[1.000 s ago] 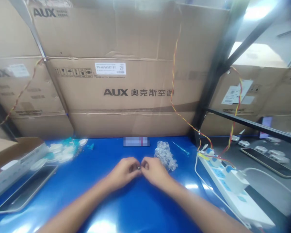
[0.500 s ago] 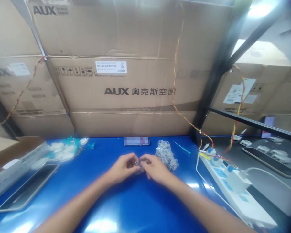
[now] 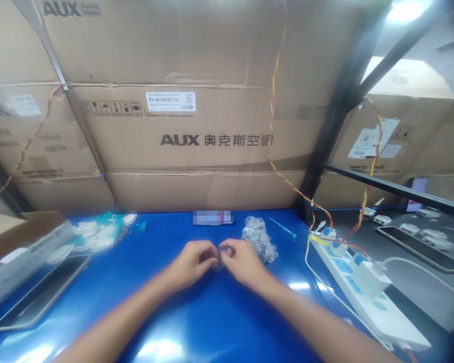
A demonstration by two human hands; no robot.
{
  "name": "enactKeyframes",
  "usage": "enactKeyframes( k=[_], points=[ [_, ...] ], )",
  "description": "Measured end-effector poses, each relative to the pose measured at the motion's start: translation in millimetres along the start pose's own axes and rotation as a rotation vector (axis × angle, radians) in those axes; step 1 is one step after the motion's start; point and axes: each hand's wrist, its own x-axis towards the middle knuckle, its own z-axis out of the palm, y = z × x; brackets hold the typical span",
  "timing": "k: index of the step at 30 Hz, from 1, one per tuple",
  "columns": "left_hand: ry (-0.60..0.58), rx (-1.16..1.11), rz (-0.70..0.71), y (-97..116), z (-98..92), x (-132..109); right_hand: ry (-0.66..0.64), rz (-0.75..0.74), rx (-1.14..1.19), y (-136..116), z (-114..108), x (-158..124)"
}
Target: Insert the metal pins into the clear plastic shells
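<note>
Both hands meet over the middle of the blue table (image 3: 196,322). My left hand (image 3: 194,262) is closed, thumb and fingers pinching a small clear plastic piece (image 3: 218,265). From the other side, my right hand (image 3: 242,259) pinches at the same piece, its fingers curled. The fingertips cover most of the piece, so its exact shape cannot be made out. Just beyond my right hand lies a heap of similar clear, round plastic pieces (image 3: 258,236). A thin blue-handled screwdriver (image 3: 284,229) rests to the right of that heap.
White round parts (image 3: 98,236) and teal bits lie at the back left, beside a long white-sided box (image 3: 26,269) and a phone (image 3: 41,292). On the right are a white power strip (image 3: 397,320) with plugs and a black rack post (image 3: 331,126). Cartons (image 3: 212,65) stand behind.
The view has shifted slightly. Both hands stay together at the same spot, with small finger movements around the clear piece, which now shows a little below the fingertips.
</note>
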Motion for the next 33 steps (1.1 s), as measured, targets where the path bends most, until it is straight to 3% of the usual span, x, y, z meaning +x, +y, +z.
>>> enactKeyframes(
  k=[7,11,17,22,27,33],
  points=[
    [-0.030,0.135,0.102,11.4,-3.3,-3.8,0.012,-0.022,-0.065,-3.3,-4.2,-3.8],
    [0.018,0.187,0.092,14.0,-4.6,-3.9,-0.027,-0.017,-0.014,-0.4,-1.8,-4.0],
    [0.113,0.205,0.003,0.3,-16.6,1.1,0.003,0.024,0.030,5.1,-0.4,-0.2],
    [0.033,0.172,-0.058,-12.8,-24.6,2.6,0.017,-0.010,0.023,1.4,-4.7,-0.8],
    [0.095,0.174,-0.021,-2.7,-17.3,1.4,0.052,-0.022,0.024,-3.2,-3.6,-2.6],
    [0.151,0.119,-0.093,4.7,-1.4,-0.3,0.118,-0.116,0.012,-9.1,-1.4,-7.0]
  ],
)
